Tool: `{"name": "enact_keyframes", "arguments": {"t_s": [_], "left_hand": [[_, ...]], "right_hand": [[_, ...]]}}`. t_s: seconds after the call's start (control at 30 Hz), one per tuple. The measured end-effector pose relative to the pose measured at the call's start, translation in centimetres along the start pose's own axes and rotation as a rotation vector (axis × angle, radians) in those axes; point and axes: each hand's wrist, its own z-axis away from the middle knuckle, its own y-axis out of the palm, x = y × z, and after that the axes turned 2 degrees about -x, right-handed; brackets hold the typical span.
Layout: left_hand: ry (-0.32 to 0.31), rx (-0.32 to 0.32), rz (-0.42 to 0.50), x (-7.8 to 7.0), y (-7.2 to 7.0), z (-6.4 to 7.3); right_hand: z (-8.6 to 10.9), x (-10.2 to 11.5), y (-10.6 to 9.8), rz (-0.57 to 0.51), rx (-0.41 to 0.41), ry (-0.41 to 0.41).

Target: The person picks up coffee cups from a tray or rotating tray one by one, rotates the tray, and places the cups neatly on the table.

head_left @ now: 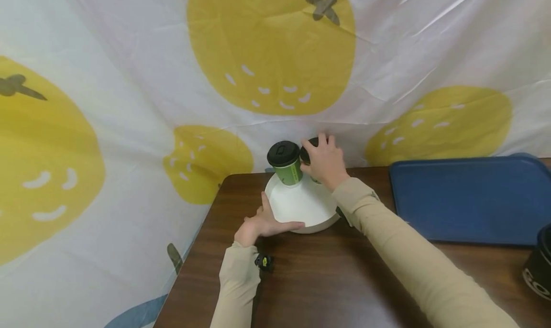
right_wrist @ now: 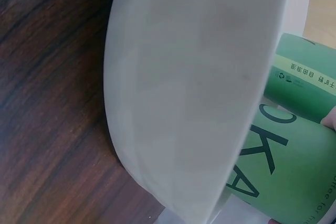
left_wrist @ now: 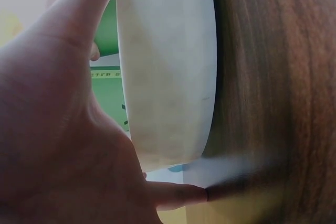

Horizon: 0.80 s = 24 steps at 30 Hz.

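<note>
A round white tray [head_left: 301, 208] with a low raised rim lies near the table's back left corner. At its back stands a green paper cup [head_left: 287, 171] with a black lid. Close beside it, my right hand [head_left: 325, 163] grips a second green paper cup around its black lid [head_left: 305, 155] from above; the hand hides much of this cup. Large dark letters show on a green cup [right_wrist: 289, 163] in the right wrist view. My left hand [head_left: 263, 221] touches the tray's near left edge, thumb and fingers spread along the rim.
A blue rectangular tray [head_left: 469, 199] lies on the brown wooden table [head_left: 310, 280] to the right. At the far right edge stands a dark cup [head_left: 540, 263], partly cut off. Behind the table hangs a white cloth [head_left: 142, 103] with yellow fruit prints.
</note>
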Motion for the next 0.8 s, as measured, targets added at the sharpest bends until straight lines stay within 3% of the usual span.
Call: {"name": "enact_keyframes", "arguments": {"t_s": [0.17,0.53,0.8], "left_hand": [[-0.007,-0.005,-0.030,0.04,0.01,-0.08],[-0.020,-0.013,-0.063,0.28,0.17,-0.49],[-0.003,-0.024,-0.022,-0.04,0.09,0.20]], "right_hand": [[0.12,0.03,0.16,0.019,-0.036,-0.008],[-0.01,0.34,0.09,0.011,-0.020,0.003],[0.51,0.30,0.14,0.007,-0.048,-0.005]]}}
